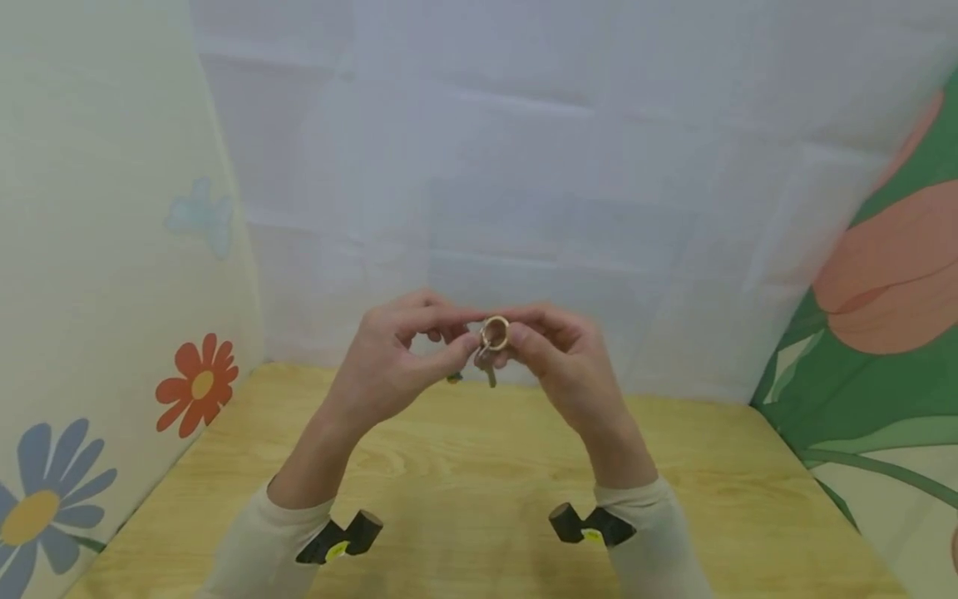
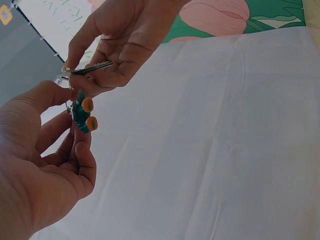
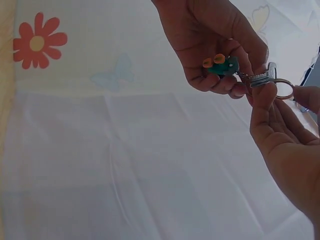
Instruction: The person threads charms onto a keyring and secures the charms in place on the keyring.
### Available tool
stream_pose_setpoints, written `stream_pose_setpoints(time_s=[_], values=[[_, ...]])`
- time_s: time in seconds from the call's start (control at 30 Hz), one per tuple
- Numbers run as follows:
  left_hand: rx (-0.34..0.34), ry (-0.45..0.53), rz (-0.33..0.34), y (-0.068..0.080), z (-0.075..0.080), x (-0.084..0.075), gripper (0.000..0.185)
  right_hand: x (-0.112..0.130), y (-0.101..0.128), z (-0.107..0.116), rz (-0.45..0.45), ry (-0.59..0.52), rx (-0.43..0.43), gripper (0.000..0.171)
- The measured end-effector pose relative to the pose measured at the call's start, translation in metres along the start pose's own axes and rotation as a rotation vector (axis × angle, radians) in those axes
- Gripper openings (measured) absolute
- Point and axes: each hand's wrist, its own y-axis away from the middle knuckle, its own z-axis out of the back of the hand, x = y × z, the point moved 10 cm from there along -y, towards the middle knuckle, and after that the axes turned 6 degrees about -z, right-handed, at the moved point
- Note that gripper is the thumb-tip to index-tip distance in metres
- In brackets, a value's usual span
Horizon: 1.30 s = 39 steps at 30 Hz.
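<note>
Both hands are raised above the wooden table (image 1: 479, 466) and meet at a small metal key ring (image 1: 494, 333). My left hand (image 1: 467, 330) curls its fingers round a green charm with orange knobs (image 2: 83, 114) that hangs from the ring. A silver key (image 2: 92, 67) is pinched between the thumb and fingers of my right hand (image 1: 518, 331), and its tip hangs below the ring (image 1: 490, 376). In the right wrist view the charm (image 3: 220, 65) lies in the left hand's fingers (image 3: 215, 80), while the right thumb (image 3: 263, 97) presses the key (image 3: 262, 77) beside the ring (image 3: 285, 90).
A white cloth (image 1: 539, 183) hangs behind the table. Flower-printed panels stand at the left (image 1: 112, 249) and right (image 1: 883, 283). Black wrist camera mounts (image 1: 344, 537) sit on both pale sleeves.
</note>
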Motion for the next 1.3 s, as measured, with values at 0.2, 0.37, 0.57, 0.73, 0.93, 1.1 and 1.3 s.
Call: stream_pose_setpoints(time_s=[0.2, 0.37, 0.57, 0.73, 0.93, 1.1, 1.3], values=[[-0.003, 0.1, 0.054, 0.003, -0.001, 0.008, 0.021, -0.005, -0.001, 0.0, -0.005, -0.052, -0.003, 0.024], [0.002, 0.169, 0.105, 0.005, -0.003, 0.013, 0.021, -0.005, -0.001, -0.001, 0.011, -0.056, -0.004, 0.024], [0.01, 0.153, 0.117, 0.006, -0.005, 0.014, 0.022, -0.008, -0.001, -0.001, -0.006, -0.096, -0.005, 0.021], [0.003, 0.128, 0.137, 0.007, -0.005, 0.016, 0.023, -0.01, -0.001, 0.0, -0.05, -0.075, -0.036, 0.022], [-0.007, 0.104, 0.156, 0.008, -0.002, 0.019, 0.022, -0.013, -0.002, 0.002, -0.075, -0.036, -0.063, 0.025], [-0.017, 0.067, 0.139, 0.006, 0.0, 0.017, 0.022, -0.014, -0.002, 0.003, -0.075, -0.012, -0.063, 0.027], [-0.029, 0.031, 0.116, 0.005, 0.002, 0.016, 0.021, -0.015, -0.001, 0.005, -0.074, 0.011, -0.07, 0.03]])
